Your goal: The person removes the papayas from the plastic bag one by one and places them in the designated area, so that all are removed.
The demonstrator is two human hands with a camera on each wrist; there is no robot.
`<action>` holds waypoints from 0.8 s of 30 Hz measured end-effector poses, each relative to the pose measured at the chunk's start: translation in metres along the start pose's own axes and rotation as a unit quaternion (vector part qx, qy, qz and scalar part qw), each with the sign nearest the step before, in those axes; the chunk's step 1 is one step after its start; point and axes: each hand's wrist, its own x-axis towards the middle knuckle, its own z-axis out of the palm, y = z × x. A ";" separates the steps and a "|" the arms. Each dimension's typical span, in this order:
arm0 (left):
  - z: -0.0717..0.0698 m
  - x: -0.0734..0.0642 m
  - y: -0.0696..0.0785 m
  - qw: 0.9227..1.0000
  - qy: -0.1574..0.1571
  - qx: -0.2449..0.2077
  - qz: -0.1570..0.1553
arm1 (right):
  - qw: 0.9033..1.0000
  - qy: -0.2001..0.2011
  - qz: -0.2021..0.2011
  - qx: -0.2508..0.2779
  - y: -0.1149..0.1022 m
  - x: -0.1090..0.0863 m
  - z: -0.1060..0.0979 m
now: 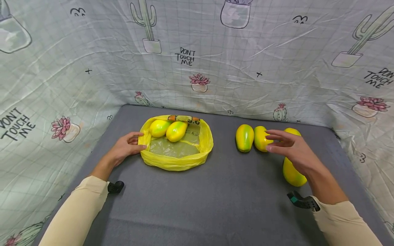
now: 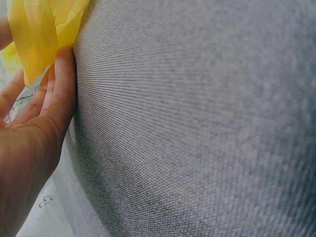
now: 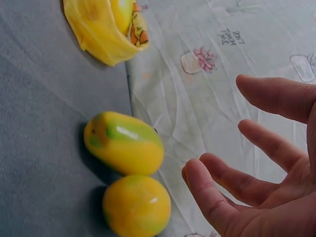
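Note:
On the left stands a yellow plastic bag [image 1: 175, 164] with its mouth spread wide and its rim rolled. Two glossy yellow-green mangoes [image 1: 176, 132] lie inside, against its back left wall. My left hand [image 1: 125, 149] holds the bag's left side, thumb at the rim; in the left wrist view its fingers [image 2: 64, 81] lie against the yellow plastic. My right hand [image 1: 297, 152] hovers over the loose fruit on the right, fingers spread and holding nothing. One mango [image 1: 244, 138] lies left of it, and a second mango [image 1: 260, 138] shows beside its fingertips.
Another mango [image 1: 293, 172] lies partly under the right hand, and one more mango [image 1: 293, 131] peeks out behind it. All rest on a grey cloth-covered table [image 1: 191, 208]. A cactus-print curtain [image 1: 227, 92] encloses the back and sides.

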 end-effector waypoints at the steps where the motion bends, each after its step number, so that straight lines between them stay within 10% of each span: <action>1: 0.000 0.000 0.000 1.000 0.000 -0.001 0.001 | 1.000 -0.003 0.001 0.001 -0.001 0.001 0.001; 24: -0.001 0.003 -0.003 1.000 -0.001 -0.013 0.003 | 0.997 -0.028 -0.047 0.048 -0.021 0.025 0.042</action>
